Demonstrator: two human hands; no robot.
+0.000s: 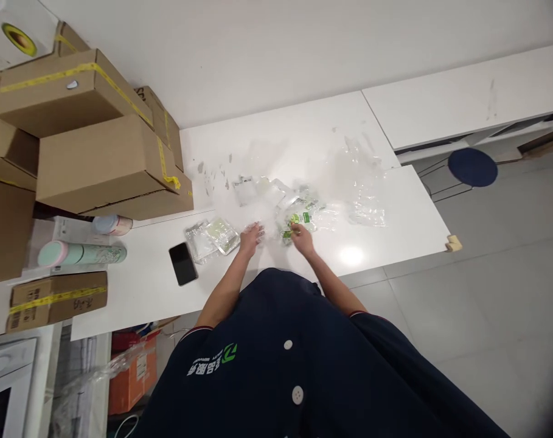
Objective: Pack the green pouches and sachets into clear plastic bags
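My right hand point(302, 241) pinches a clear plastic packet with green print point(303, 218) at its near edge. To its left, my left hand point(250, 238) has its fingers curled together beside a patch of see-through plastic; what lies between them is too small and pale to make out. Just beyond my hands, several flat clear and silvery packets point(245, 190) lie spread on the white table point(313, 125). Left of my left hand lies another pile of flat packets, the top one a pale green packet point(221, 235). A black phone point(183, 264) rests beside that pile.
Stacked cardboard boxes point(103, 161) fill the table's left end. Near them lie a mint green bottle point(100, 253), a jar point(112, 224) and a smaller taped box point(59, 299). Crumpled clear plastic point(365, 188) lies at right. A blue stool point(472, 167) stands beyond the table's corner.
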